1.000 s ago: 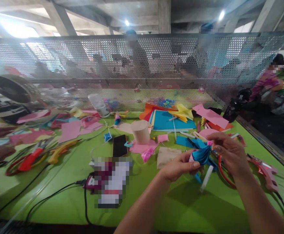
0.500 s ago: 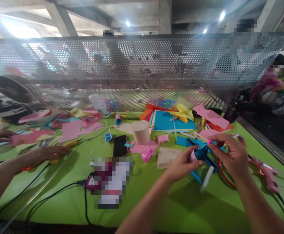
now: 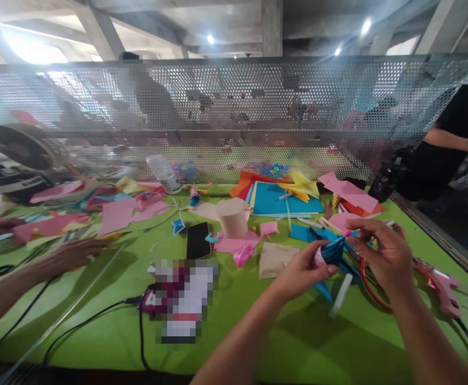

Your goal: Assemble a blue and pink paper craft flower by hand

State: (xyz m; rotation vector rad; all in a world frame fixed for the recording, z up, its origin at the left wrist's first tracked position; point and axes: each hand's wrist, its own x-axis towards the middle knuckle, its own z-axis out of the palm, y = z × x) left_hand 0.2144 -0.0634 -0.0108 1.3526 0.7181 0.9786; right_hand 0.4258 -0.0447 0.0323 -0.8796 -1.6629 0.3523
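Note:
A small blue cone-shaped piece [image 3: 332,251] with a pale pink patterned part is pinched between the thumb and fingers of my left hand [image 3: 304,270]. At its tip sits a bright pink bit [image 3: 346,233]. My right hand [image 3: 382,256] has thumb and forefinger closed at that pink tip; whether they grip it is hard to tell. Blue felt pieces [image 3: 322,291] and a white stick [image 3: 341,295] lie beneath my hands. A red ring-shaped strip [image 3: 372,294] is under my right wrist, and a pink glue gun [image 3: 438,283] lies to the right.
A beige roll [image 3: 232,218], a dark phone [image 3: 198,240] and a beige cloth [image 3: 276,260] lie mid-table. Blue sheets [image 3: 284,198] are stacked behind. A co-worker's hand [image 3: 77,255] works at the left among coloured scraps. A perforated metal screen [image 3: 234,117] stands at the back.
My right fingers have shifted slightly up and right at the pink tip. The co-worker's hand at the left has moved a little left. People behind the screen and at the right have changed position.

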